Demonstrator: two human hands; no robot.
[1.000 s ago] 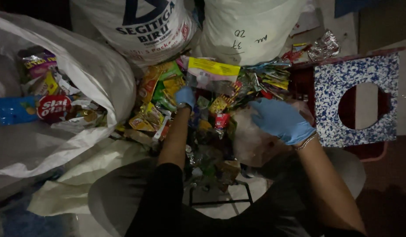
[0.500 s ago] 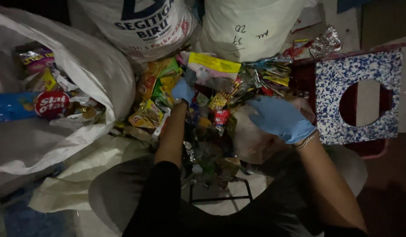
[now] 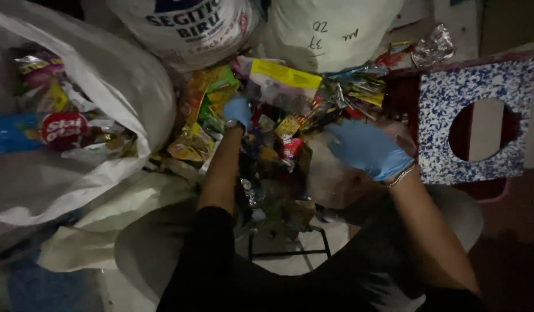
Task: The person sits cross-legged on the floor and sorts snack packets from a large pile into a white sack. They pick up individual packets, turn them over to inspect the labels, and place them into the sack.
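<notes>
Both my hands wear blue gloves and reach into a heap of crumpled snack wrappers [image 3: 278, 121] in front of me. My left hand [image 3: 238, 111] is stretched far into the heap, its fingers closed among yellow and green wrappers [image 3: 206, 107]. My right hand [image 3: 368, 150] rests on a clear plastic bag [image 3: 330, 179] and seems to pinch its edge beside shiny foil wrappers [image 3: 359, 95]. What the left fingers hold is hidden by the pile.
A big white sack [image 3: 88, 173] at the left lies open, with wrappers and a blue packet inside. Two full white sacks [image 3: 330, 34] stand behind the heap. A speckled blue-and-white board with a round hole [image 3: 446, 138] sits at the right over a red bin.
My left hand has pushed a little further up into the wrappers. My right hand stays on the clear bag, nearly unmoved.
</notes>
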